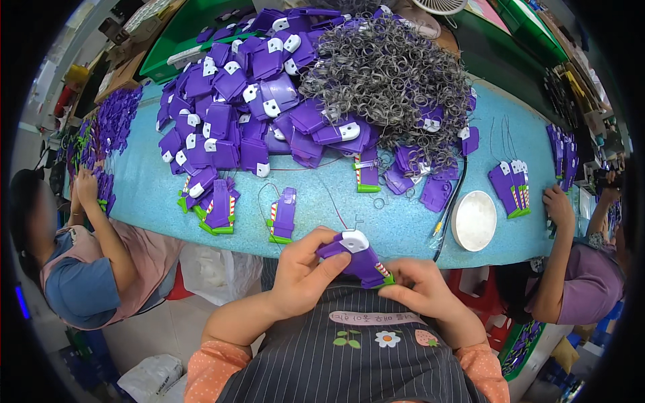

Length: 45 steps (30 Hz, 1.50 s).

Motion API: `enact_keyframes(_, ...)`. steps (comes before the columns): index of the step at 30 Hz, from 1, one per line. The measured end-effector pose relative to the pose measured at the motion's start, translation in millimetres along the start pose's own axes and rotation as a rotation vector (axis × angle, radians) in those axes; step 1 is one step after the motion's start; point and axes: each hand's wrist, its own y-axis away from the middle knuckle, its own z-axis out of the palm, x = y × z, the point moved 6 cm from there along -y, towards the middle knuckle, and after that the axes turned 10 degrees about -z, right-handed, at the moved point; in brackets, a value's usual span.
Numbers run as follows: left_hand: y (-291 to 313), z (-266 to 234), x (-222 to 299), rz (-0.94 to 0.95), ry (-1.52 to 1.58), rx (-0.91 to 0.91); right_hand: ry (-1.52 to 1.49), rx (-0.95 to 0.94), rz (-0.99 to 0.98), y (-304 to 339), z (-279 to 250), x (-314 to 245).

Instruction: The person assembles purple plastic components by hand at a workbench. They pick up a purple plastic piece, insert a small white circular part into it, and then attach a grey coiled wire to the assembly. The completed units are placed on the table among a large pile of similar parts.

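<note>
a purple part [363,264] is held at a tilt over the near edge of the blue surface [142,181], in front of a dark pinstriped apron [302,356]. its body is clasped by the left grip [306,270], with the thumb pressed across the purple face below the white cap [355,240]. its green end [387,282] is pinched by the right grip [418,287], beside a red-and-white strip [381,269]. farther back, purple pieces [218,117] are heaped next to a large mound of grey rings [390,74]. a white bowl [474,221] is set to the right, near a black cable [453,209]. green-ended parts [218,207] are laid toward the left
</note>
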Motion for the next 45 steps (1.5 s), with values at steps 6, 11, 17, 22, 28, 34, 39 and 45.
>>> enact_keyframes(6, 7, 10, -29, -0.114, 0.083, -0.003, 0.051, 0.050, -0.025, 1, 8, 1)
enact_keyframes(11, 5, 13, -19, -0.101, 0.075, 0.018, -0.076, 0.134, -0.177, -4, 2, 5)
enact_keyframes(17, 10, 20, -28, 0.015, -0.085, 0.023, -0.053, 0.083, -0.080, -6, 0, 6)
enact_keyframes(22, 5, 30, -11, 0.262, -0.459, -0.003, 0.101, 0.194, -0.246, -4, -4, -10)
enact_keyframes(28, -18, 27, 38, 0.390, -0.954, 0.080, 0.336, 0.406, -0.298, 7, -71, -30)
enact_keyframes(34, -95, -36, 75, 0.630, -1.385, 0.502, 0.732, 0.794, -0.168, 25, -227, 17)
enact_keyframes(39, -93, -36, 81, 0.695, -1.535, 0.503, 1.226, 0.818, -0.045, 30, -240, 52)
enact_keyframes(45, -88, -45, 86, 0.697, -1.531, 0.305, 1.138, 0.866, 0.015, 72, -211, 19)
